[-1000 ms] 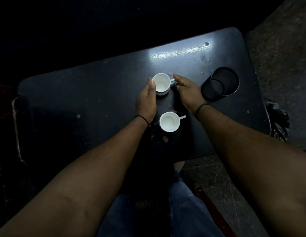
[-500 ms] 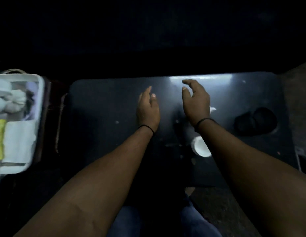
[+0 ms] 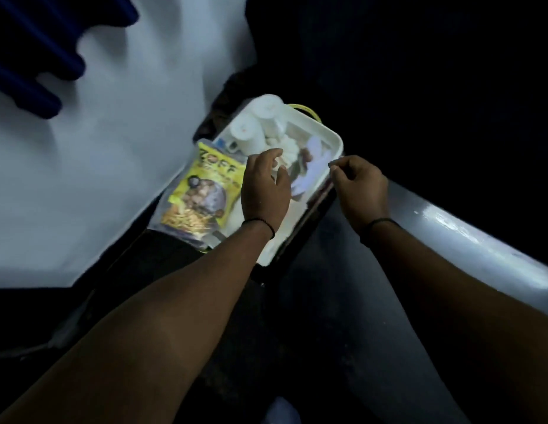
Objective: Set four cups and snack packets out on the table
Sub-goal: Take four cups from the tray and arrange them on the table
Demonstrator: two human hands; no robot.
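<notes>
Snack packet (image 3: pixel 199 194), yellow with "ZOFF" printed on it, lies at frame centre-left in a white tray (image 3: pixel 335 139), its lower end hanging over the tray's near-left edge. White cups (image 3: pixel 249 130) sit bunched at the tray's upper end; blur keeps us from counting them. We see the left hand (image 3: pixel 265 191) over the tray's middle, just right of the packet, fingers curled toward something white; grasp or not, we cannot tell. Right hand (image 3: pixel 360 186) hovers off the tray's right rim, loosely curled, nothing held. Pale papers (image 3: pixel 309 166) lie between the hands. A glossy table edge (image 3: pixel 468 234) runs down the right of the frame.
</notes>
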